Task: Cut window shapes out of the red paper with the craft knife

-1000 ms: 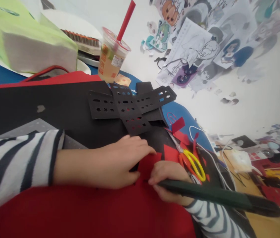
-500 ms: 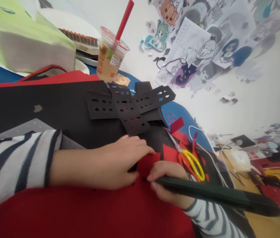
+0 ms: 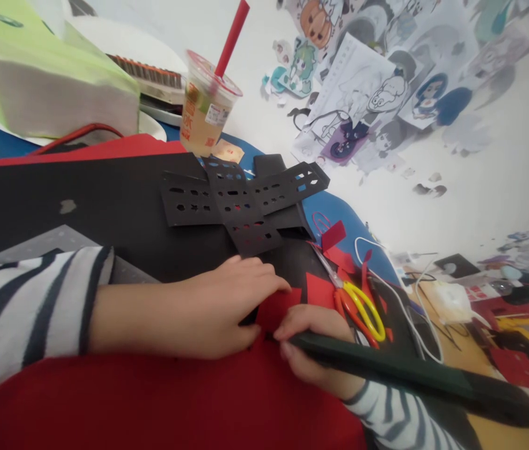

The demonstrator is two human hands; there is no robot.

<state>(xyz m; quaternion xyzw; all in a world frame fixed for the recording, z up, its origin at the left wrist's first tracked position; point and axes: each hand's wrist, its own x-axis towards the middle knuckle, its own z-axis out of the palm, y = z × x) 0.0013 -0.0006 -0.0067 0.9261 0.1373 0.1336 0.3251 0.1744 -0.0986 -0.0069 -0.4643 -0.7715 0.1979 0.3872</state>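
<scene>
Holding pale tea, clear plastic cup [image 3: 204,119] stood far; right hand [image 3: 313,350] gripped dark green tool [image 3: 414,375]; left hand [image 3: 217,309] pressed flat on red paper sheet [image 3: 198,400].

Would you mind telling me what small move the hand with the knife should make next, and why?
Probably draw the dark knife a little further through the red paper: the right hand has its tip there, and the left hand presses the sheet flat.

Past the punched black card pieces [image 3: 240,203] stands a drink cup [image 3: 205,112]; nearer than them lie yellow-handled scissors [image 3: 355,299], white cable [image 3: 400,300] beside.
</scene>
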